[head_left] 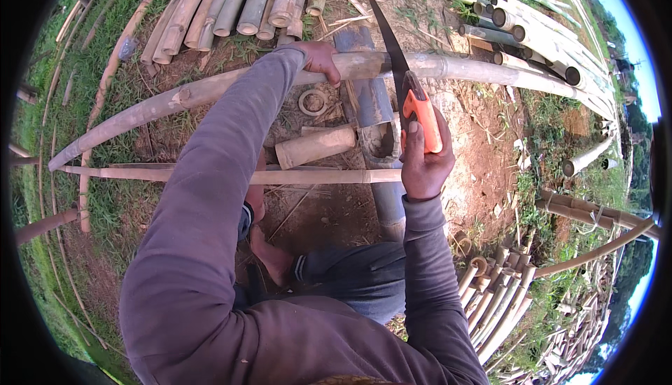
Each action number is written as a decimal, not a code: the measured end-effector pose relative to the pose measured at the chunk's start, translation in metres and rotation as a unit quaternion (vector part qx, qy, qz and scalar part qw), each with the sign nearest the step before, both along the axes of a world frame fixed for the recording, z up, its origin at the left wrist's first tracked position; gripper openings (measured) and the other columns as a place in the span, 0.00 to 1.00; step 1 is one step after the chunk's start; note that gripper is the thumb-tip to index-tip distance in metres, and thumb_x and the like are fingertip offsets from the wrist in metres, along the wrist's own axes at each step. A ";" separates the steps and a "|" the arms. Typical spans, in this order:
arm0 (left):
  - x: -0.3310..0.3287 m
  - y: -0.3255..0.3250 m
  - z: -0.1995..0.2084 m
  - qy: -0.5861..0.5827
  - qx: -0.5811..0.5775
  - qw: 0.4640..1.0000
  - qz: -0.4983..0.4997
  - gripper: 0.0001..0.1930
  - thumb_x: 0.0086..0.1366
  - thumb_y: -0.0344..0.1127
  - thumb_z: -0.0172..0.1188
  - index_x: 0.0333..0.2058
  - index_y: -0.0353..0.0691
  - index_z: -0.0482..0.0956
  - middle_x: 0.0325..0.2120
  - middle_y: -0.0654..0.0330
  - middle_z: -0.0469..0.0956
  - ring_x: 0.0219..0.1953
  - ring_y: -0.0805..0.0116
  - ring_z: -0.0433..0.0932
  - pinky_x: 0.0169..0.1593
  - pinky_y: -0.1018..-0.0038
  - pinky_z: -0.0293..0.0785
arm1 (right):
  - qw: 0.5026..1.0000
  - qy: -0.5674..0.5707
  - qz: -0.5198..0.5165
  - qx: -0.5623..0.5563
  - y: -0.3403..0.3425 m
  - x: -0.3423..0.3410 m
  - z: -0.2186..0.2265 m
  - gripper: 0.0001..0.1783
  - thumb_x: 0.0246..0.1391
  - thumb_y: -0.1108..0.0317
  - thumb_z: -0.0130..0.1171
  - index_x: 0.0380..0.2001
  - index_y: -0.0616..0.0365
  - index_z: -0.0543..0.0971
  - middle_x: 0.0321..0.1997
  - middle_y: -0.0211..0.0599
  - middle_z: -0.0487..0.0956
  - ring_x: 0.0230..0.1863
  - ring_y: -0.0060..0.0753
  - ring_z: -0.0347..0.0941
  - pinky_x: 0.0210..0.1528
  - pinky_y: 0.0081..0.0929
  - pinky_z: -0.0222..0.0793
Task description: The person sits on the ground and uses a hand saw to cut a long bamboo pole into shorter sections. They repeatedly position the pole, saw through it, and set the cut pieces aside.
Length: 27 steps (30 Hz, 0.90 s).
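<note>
A long bamboo pole [448, 67] runs across in front of me, bending with the lens. My left hand [320, 61] is wrapped over it, left of the middle. In my right hand [424, 164] is a hand saw [390, 38], gripped by its orange handle. Its dark blade points away from me and crosses the pole, right of my left hand; whether the teeth touch the bamboo I cannot tell. Beneath the pole lies a thick dark bamboo piece [371, 101]. A short cut bamboo piece [315, 147] and a bamboo ring [313, 103] rest on the ground nearby.
Thick bamboo poles [259, 3] lie stacked at the far left, and more poles [532, 35] at the far right. A bundle of thin bamboo pieces [497, 294] is near my right elbow. A narrow pole [329, 177] crosses closer to me, above my bare feet [269, 255].
</note>
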State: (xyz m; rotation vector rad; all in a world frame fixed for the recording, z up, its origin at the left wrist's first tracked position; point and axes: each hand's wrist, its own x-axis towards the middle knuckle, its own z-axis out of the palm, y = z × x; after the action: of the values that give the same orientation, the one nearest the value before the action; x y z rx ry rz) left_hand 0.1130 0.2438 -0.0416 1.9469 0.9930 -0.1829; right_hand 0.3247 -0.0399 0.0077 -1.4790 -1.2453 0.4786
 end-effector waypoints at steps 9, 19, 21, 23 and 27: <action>0.012 -0.056 0.005 0.008 0.156 0.988 0.015 0.39 0.47 0.51 0.81 0.56 0.38 0.80 0.45 0.49 0.87 0.46 0.52 0.87 0.51 0.56 0.82 | 0.999 -0.029 -0.019 0.032 -0.015 -0.007 0.008 0.25 0.75 0.68 0.57 0.68 0.68 0.70 0.59 0.43 0.80 0.50 0.24 0.80 0.48 0.22 0.82; 0.010 -0.079 0.026 0.104 0.284 0.952 0.056 0.28 0.52 0.50 0.79 0.49 0.42 0.83 0.43 0.49 0.88 0.48 0.47 0.87 0.53 0.53 0.84 | 0.999 0.028 -0.028 0.006 -0.167 -0.023 0.017 0.32 0.73 0.59 0.60 0.69 0.70 0.69 0.52 0.45 0.83 0.29 0.18 0.76 0.42 0.22 0.81; 0.012 -0.075 0.020 0.106 0.274 0.954 0.052 0.28 0.52 0.49 0.78 0.48 0.43 0.83 0.43 0.50 0.88 0.48 0.48 0.87 0.53 0.54 0.84 | 0.999 0.024 -0.038 0.009 -0.175 -0.024 0.018 0.33 0.73 0.56 0.60 0.69 0.72 0.69 0.55 0.48 0.82 0.38 0.26 0.76 0.47 0.26 0.81; 0.015 -0.073 0.022 0.094 0.270 0.957 0.045 0.27 0.53 0.49 0.78 0.49 0.43 0.84 0.43 0.50 0.88 0.49 0.49 0.87 0.54 0.55 0.84 | 0.996 0.074 -0.044 -0.002 -0.132 -0.021 0.009 0.30 0.73 0.58 0.60 0.66 0.73 0.71 0.58 0.51 0.81 0.52 0.37 0.79 0.54 0.32 0.80; 0.018 -0.075 0.022 0.076 0.299 0.950 0.051 0.28 0.51 0.49 0.78 0.49 0.43 0.85 0.45 0.50 0.88 0.49 0.49 0.87 0.54 0.54 0.84 | 0.999 0.040 -0.030 0.005 0.037 -0.010 0.015 0.20 0.69 0.69 0.63 0.60 0.66 0.78 0.47 0.46 0.86 0.45 0.32 0.82 0.49 0.30 0.78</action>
State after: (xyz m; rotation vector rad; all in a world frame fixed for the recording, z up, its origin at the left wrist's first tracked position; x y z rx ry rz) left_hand 0.1313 0.1684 -0.0198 2.4441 1.3642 0.0373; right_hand 0.3149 -0.0028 0.0228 -1.4714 -1.1357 0.4862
